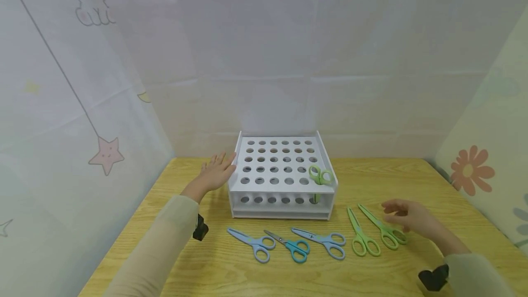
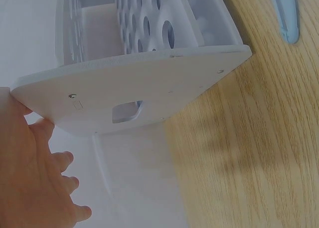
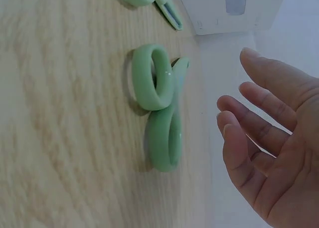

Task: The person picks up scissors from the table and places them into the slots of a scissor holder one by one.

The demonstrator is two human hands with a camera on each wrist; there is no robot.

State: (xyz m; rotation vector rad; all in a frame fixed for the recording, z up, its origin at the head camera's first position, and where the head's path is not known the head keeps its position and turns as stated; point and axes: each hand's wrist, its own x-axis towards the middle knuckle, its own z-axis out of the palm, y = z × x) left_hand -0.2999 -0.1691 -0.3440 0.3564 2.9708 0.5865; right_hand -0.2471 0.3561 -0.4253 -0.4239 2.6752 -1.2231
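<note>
A white rack (image 1: 284, 188) with rows of round holes stands on the table. My left hand (image 1: 214, 172) touches the top edge of its left side panel (image 2: 134, 88), fingers spread. One pair of green scissors (image 1: 317, 177) stands in a hole at the rack's front right, handles up. To the right, my right hand (image 1: 412, 217) hovers beside the rightmost green scissors (image 1: 385, 233), fingers loosely bent and holding nothing. In the right wrist view, a gap shows between this hand and the green handles (image 3: 167, 138). Another pair of green scissors (image 1: 360, 237) lies just left.
In front of the rack lie light-blue scissors (image 1: 255, 243), teal-handled scissors (image 1: 294, 247) and a second light-blue pair (image 1: 327, 242), handles towards me. The wooden table (image 1: 255, 283) meets a pale cloth backdrop (image 1: 255, 81) behind, with patterned cloth at both sides.
</note>
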